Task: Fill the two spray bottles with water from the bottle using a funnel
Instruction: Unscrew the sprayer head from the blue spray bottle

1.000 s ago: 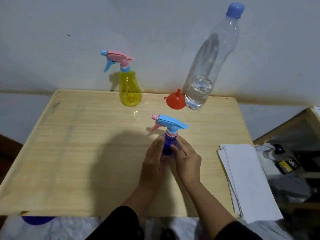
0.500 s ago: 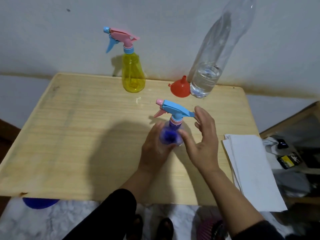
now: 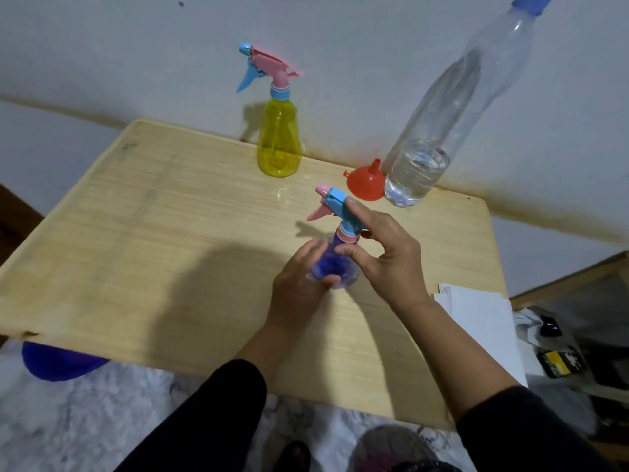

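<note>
A blue spray bottle with a blue and pink trigger head stands near the middle of the wooden table. My left hand grips its body from the left. My right hand holds the trigger head, thumb at the pink collar and forefinger over the top. A yellow spray bottle stands upright at the back by the wall. A red funnel lies mouth down beside the tall clear water bottle, which has a blue cap and water only in its lower part.
A stack of white paper lies over the table's right edge. A low wooden shelf with small items sits to the right. A blue object shows under the table's front left edge.
My right hand rose from beside the blue bottle's body and closed on its trigger head. My left hand stayed on the body. The camera view shifted slightly.
</note>
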`<action>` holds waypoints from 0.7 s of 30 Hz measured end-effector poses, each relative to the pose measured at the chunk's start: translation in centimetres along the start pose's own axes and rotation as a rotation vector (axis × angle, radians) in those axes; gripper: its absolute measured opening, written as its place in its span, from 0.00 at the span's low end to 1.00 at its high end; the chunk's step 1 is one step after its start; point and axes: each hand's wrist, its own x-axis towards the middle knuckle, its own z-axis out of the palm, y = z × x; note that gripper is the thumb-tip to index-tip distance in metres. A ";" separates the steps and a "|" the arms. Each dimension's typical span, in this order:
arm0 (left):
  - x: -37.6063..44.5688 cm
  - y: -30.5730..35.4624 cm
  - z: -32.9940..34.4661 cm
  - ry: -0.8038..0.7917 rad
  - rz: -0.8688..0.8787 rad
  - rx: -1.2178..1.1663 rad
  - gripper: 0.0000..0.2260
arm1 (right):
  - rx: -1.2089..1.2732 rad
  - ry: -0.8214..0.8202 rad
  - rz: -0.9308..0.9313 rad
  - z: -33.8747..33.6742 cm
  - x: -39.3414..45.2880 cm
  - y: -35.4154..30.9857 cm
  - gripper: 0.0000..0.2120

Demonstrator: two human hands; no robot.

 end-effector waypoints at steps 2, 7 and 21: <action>0.0 0.0 0.0 0.021 -0.006 -0.029 0.28 | -0.002 0.014 0.009 0.3 0.0 0.0 0.33; -0.1 -0.1 0.2 0.031 -0.060 -0.119 0.28 | -0.004 0.103 0.037 1.1 0.2 -0.6 0.29; -0.1 -0.4 0.4 0.022 -0.079 -0.156 0.27 | 0.007 0.112 0.052 1.0 0.7 -0.7 0.26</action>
